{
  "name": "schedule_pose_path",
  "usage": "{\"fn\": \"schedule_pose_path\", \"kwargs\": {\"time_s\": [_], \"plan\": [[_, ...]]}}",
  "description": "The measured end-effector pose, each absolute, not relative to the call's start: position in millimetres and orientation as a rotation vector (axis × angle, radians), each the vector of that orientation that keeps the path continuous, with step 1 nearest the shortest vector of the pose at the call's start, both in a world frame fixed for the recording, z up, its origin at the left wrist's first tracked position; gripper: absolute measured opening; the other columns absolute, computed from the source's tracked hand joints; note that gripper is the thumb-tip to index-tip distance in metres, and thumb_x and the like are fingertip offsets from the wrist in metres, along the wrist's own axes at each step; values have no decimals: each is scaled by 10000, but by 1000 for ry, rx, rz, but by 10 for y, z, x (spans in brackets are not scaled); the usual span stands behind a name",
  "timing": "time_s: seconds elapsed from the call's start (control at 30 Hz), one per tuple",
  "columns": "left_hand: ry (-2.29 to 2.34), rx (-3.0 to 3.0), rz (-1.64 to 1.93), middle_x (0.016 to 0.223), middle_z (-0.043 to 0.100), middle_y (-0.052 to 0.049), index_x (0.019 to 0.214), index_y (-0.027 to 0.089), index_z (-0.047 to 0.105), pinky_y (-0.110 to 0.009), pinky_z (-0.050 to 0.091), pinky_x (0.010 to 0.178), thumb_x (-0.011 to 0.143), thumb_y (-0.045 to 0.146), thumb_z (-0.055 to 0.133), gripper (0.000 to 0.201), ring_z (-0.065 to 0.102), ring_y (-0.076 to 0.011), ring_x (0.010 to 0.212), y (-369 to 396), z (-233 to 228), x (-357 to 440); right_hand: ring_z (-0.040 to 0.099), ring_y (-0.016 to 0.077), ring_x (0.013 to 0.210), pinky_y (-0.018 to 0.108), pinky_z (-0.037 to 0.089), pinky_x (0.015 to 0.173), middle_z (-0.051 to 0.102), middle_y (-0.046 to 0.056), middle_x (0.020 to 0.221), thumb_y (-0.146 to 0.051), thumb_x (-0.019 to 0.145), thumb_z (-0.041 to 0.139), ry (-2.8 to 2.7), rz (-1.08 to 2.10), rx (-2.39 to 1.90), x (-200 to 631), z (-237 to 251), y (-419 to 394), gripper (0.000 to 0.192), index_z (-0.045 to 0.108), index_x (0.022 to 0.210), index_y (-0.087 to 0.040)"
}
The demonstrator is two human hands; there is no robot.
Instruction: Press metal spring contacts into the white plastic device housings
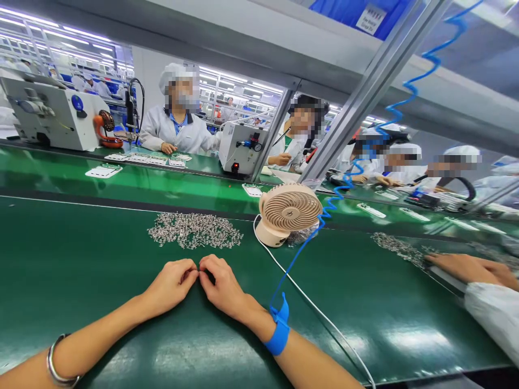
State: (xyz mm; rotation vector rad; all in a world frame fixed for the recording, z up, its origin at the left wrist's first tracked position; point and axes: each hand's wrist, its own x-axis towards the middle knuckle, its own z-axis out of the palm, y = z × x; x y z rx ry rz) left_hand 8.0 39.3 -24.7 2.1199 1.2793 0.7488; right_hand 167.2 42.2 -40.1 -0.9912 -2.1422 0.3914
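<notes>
A pile of small metal parts [194, 230] lies on the green tabletop [81, 270] just beyond the fingers. The left hand [172, 283] and right hand [221, 286] meet fingertip to fingertip, pinched together on something too small to make out. A beige fan [288, 212] stands further right of them.
</notes>
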Motion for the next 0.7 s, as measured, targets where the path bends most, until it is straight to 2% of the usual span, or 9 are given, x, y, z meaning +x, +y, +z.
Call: {"fn": "schedule_pose_path", "kwargs": {"time_s": [0.17,0.37,0.7], "plan": [[1278,2121,755,586,473,8,635,180,477,-240,319,568,842,383,322,329,415,-125,553,393,-254,79,502,158,753,276,382,684,542,16,805,1,789,471,-2148,377,-975,1665,-420,436,181,477,773,-179],[1294,2071,830,680,535,-3,758,170,536,-230,353,555,825,382,390,266,443,-116,569,386,-275,74,507,158,754,277,382,678,546,14,793,-24,821,465,-2149,366,-981,1666,-400,424,175,486,754,-185],[1238,2112,838,695,528,-6,730,169,532,-221,367,555,823,332,388,236,445,-109,583,391,-296,77,515,161,729,280,402,661,555,19,787,-50,794,459,-2127,329,-991,1670,-436,438,153,483,737,-190]]}}
